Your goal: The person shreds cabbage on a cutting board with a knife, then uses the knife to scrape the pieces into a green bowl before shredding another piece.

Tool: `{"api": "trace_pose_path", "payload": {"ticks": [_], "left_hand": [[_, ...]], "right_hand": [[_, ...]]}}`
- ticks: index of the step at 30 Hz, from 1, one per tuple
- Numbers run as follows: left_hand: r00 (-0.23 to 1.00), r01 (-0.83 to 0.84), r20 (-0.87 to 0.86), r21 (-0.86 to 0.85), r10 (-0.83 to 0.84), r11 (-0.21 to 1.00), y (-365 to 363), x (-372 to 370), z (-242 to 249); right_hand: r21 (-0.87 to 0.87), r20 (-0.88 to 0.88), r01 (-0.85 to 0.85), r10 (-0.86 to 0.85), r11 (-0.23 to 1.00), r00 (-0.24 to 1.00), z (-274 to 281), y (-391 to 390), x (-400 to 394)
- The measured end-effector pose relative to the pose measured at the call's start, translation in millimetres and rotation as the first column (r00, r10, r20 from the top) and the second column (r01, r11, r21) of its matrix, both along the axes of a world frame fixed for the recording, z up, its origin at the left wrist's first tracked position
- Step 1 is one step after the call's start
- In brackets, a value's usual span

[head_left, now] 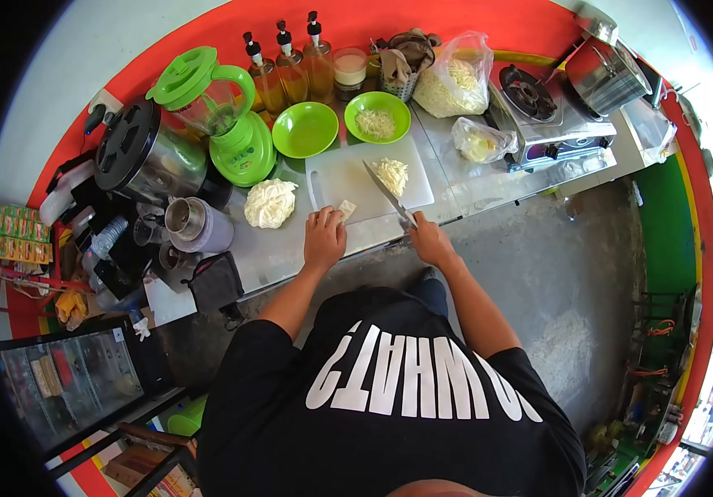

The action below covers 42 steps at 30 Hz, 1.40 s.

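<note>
In my right hand [432, 240] is the handle of a kitchen knife [385, 190], its blade slanting up and left across the white cutting board [344, 170]. Just beside the blade lies a pile of shredded cabbage [392, 176]. My left hand [324, 238] is at the board's near left edge, fingers curled, with a small pale cabbage piece [346, 209] at its thumb and fingertips. Left of the board sits a larger piece of cabbage [271, 204]. Behind the board stand a green bowl [305, 130] and a second green bowl [404, 124] holding pale shreds.
A green blender [241, 149], a large dark-lidded container [145, 153] and pump bottles [290, 70] stand at the back left. Rightward are a bag of shreds [456, 83], a smaller plastic bag [482, 142], a gas stove [551, 124] and a steel pot [607, 76].
</note>
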<state>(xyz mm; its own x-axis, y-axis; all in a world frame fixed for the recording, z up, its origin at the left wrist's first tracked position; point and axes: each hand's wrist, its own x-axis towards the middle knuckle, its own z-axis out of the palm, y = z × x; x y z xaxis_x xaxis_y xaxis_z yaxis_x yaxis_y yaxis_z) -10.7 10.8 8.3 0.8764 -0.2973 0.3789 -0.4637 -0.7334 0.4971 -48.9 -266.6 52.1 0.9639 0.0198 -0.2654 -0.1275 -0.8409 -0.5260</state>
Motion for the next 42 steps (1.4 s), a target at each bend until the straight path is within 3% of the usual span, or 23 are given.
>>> {"api": "trace_pose_path", "payload": {"ticks": [10, 15, 18, 20, 23, 25, 29, 34, 42], "left_hand": [[0.998, -0.036, -0.047, -0.058, 0.033, 0.998, 2, 0, -6], [0.997, 0.026, -0.075, -0.05, -0.03, 0.998, 5, 1, -6], [0.986, 0.142, -0.092, -0.012, -0.142, 0.99, 16, 4, -7], [0.971, 0.237, -0.066, 0.143, -0.229, 0.961, 25, 2, 0], [0.97, 0.241, -0.053, 0.265, -0.236, 0.934, 34, 1, 10], [0.978, 0.209, -0.06, 0.243, -0.2, 0.947, 32, 0, 9], [0.982, 0.186, -0.058, 0.232, -0.177, 0.955, 32, 0, 11], [0.981, 0.189, -0.075, 0.215, -0.176, 0.958, 33, 3, 11], [0.985, 0.169, -0.069, 0.248, -0.157, 0.954, 31, 1, 9]], "right_hand": [[0.217, 0.035, -0.18, 0.176, 0.959, 0.984, -3, -22, -12], [0.213, 0.019, -0.047, 0.044, 0.976, 0.999, -10, -29, -16], [0.181, 0.048, -0.008, -0.001, 0.983, 0.999, -9, -27, -14], [0.163, 0.071, -0.01, -0.002, 0.987, 0.997, -2, -21, -14], [0.172, 0.083, -0.036, 0.022, 0.984, 0.996, 19, 1, -9], [0.0, 0.007, -0.048, 0.048, 0.999, 0.999, 35, 23, -6], [-0.094, 0.014, -0.126, 0.128, 0.988, 0.992, 40, 53, 4], [-0.257, -0.154, -0.211, 0.175, 0.943, 0.972, 48, 80, 11], [-0.296, -0.215, -0.199, 0.137, 0.934, 0.967, 54, 98, 12]]}}
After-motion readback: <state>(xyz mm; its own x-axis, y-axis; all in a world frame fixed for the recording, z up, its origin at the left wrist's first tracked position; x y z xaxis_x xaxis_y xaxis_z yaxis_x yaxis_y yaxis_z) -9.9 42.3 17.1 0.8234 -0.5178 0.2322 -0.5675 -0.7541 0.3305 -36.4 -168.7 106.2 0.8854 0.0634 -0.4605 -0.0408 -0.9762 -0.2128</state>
